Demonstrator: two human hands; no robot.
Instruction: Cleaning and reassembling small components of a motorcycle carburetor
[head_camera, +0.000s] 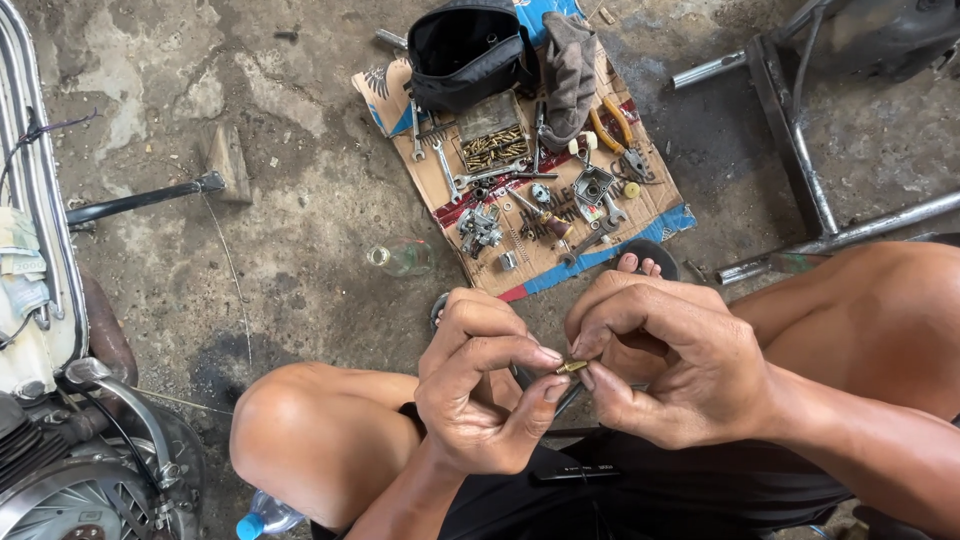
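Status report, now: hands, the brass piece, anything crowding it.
Left hand and right hand both pinching small brass part at fingertips, above the knees. Dark thin tool beneath it. Cardboard sheet of tools lies apart, ahead.

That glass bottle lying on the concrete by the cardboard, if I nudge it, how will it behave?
The glass bottle lies on its side, so it would probably roll. It looks empty, likely light. Being glass on the hard concrete floor, it could chip or crack if knocked.

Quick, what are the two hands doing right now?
Left hand: closed, fingertips pinching the small brass part.
Right hand: closed, fingertips pinching the same brass part from the other side.
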